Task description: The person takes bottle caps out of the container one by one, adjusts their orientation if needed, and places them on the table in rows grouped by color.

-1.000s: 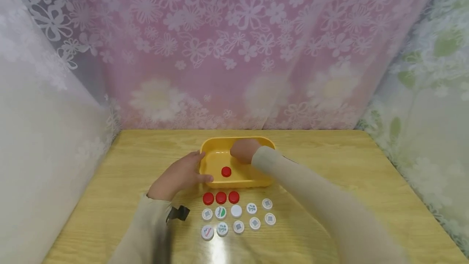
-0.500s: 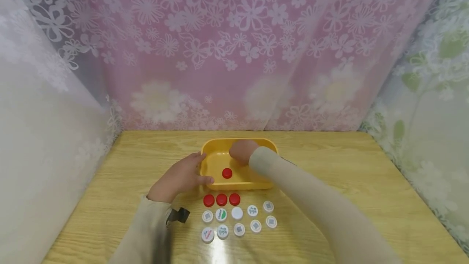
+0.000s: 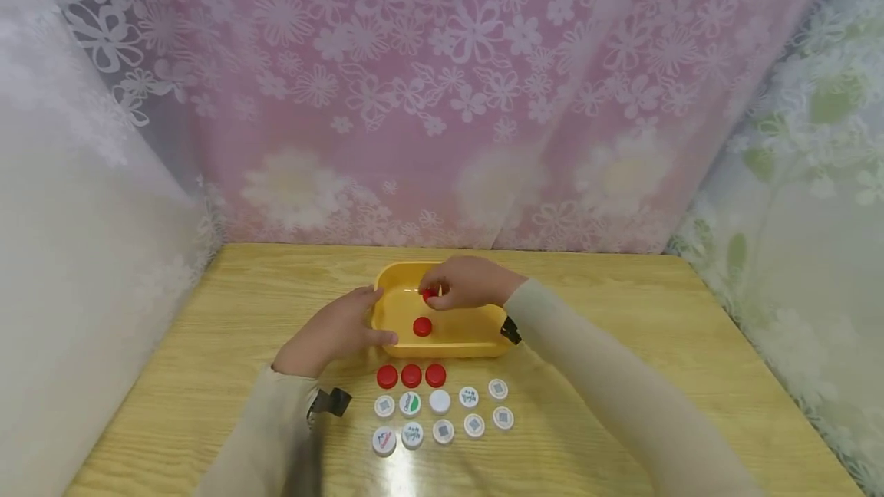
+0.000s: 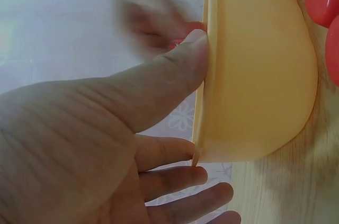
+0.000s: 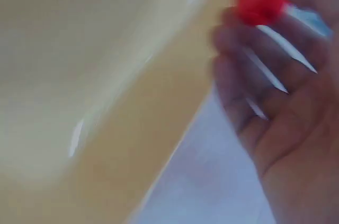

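My left hand holds the left end of a yellow plastic bin, thumb at the front rim and fingers round the side. In the left wrist view, the thumb lies against the rim. Above the bin, my right hand pinches a red bottle cap between thumb and fingertips. That cap shows blurred in the right wrist view. Another red cap sits on the bin's floor near the front; the bin's right part is partly hidden by the right hand and sleeve.
In front of the bin lies a row of red caps. Nearer me are two rows of white caps, several with printed tops. The wooden table is bordered by a pink floral curtain behind and pale cloth at both sides.
My right hand has lifted from inside the bin and moved a little left, with a red cap now visible in its fingers. The left hand stays at the bin's end.
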Demonstrator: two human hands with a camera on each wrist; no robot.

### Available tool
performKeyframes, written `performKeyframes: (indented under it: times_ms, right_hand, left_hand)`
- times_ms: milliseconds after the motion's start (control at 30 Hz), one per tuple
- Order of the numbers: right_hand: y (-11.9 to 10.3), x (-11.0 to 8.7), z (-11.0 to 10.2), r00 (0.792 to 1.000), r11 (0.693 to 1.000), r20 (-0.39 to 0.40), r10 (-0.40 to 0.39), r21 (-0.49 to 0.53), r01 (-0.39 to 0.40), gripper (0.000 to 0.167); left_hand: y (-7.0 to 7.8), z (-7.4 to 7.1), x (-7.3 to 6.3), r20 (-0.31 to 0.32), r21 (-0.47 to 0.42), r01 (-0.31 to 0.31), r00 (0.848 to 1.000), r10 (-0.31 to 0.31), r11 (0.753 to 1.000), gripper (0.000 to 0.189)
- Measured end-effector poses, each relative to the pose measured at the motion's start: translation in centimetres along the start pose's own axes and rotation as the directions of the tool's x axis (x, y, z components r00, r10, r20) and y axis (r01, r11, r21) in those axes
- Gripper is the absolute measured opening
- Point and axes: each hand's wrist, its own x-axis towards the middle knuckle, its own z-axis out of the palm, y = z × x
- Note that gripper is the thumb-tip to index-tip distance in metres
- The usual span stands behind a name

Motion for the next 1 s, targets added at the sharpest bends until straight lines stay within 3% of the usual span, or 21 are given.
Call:
performKeyframes:
  times_ms: [33, 100, 167, 233, 333, 400, 467, 600, 733, 1000]
  right_hand:
    - [-0.7, -0.8, 0.0, 0.997, 0.994, -0.066, -0.029, 0.099, 0.035, 0.027]
    - [-2.4, -2.5, 0.1, 0.978, 0.952, -0.200, -0.058, 0.285, 0.114, 0.028]
    - [-3.8, -4.3, 0.6, 0.939, 0.896, -0.336, -0.068, 0.394, 0.206, 0.032]
    - [-4.9, -6.1, 1.1, 0.888, 0.868, -0.455, -0.073, 0.409, 0.281, 0.038]
    - [-5.6, -8.2, 1.8, 0.790, 0.893, -0.606, -0.092, 0.302, 0.335, 0.045]
    - [-5.6, -9.2, 2.3, 0.737, 0.923, -0.670, -0.093, 0.219, 0.316, 0.050]
    - [-5.6, -9.8, 2.8, 0.716, 0.952, -0.695, -0.070, 0.168, 0.256, 0.056]
    - [-5.9, -10.2, 3.5, 0.756, 0.992, -0.655, 0.010, 0.104, 0.076, 0.051]
    - [-6.6, -10.3, 3.9, 0.800, 0.996, -0.595, 0.084, 0.030, -0.082, 0.030]
    - [-8.1, -10.4, 4.0, 0.903, 0.987, -0.405, 0.143, -0.012, -0.162, 0.033]
  left_hand:
    - [0.0, 0.0, 0.0, 0.002, 0.001, 0.003, 1.000, -0.003, 1.000, 0.088]
    - [0.0, 0.1, 0.0, 0.002, 0.004, 0.007, 1.000, -0.007, 1.000, 0.088]
    - [0.0, 0.2, 0.0, 0.002, 0.006, 0.006, 1.000, -0.006, 1.000, 0.088]
    - [0.1, 0.2, 0.0, 0.001, 0.007, 0.000, 1.000, 0.000, 1.000, 0.088]
    - [0.2, 0.3, 0.1, -0.003, 0.013, -0.009, 1.000, 0.009, 1.000, 0.088]
    - [0.3, 0.3, 0.1, -0.005, 0.014, -0.008, 1.000, 0.008, 1.000, 0.088]
    - [0.3, 0.3, 0.1, -0.005, 0.018, -0.003, 1.000, 0.003, 1.000, 0.088]
    - [0.2, 0.2, -0.1, 0.000, 0.029, -0.001, 1.000, 0.001, 1.000, 0.088]
    - [0.0, 0.2, -0.1, 0.001, 0.028, -0.009, 1.000, 0.009, 1.000, 0.088]
    - [0.0, 0.1, -0.1, 0.005, 0.012, -0.017, 1.000, 0.017, 1.000, 0.088]
